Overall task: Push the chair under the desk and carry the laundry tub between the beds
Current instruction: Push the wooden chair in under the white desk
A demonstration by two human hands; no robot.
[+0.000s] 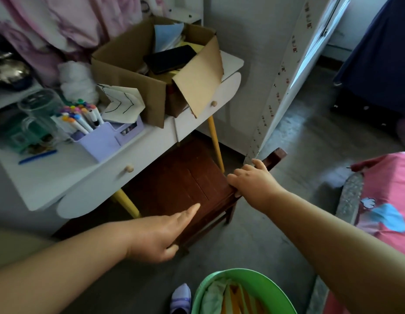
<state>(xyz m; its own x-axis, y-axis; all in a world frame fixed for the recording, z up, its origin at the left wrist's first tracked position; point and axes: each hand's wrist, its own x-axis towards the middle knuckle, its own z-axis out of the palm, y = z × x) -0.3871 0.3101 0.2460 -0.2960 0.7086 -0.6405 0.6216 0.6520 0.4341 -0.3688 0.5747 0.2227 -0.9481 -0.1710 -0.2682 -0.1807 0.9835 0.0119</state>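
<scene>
A dark brown wooden chair (185,180) stands partly under the white desk (67,175), its seat half covered by the desk top. My left hand (160,234) lies on the seat's near corner, fingers stretched flat and thumb hooked under the edge. My right hand (249,180) grips the chair's back rail at the seat's right side. A green laundry tub (281,288) with folded clothes inside sits on the floor at the bottom of the view, close to my foot.
The desk has yellow legs (216,143) on both sides of the chair and carries a cardboard box (138,82) and a purple pen holder (99,141). A pink bed (383,209) is at right; a dark blue bed (378,64) is farther back. Grey floor (310,143) lies between them.
</scene>
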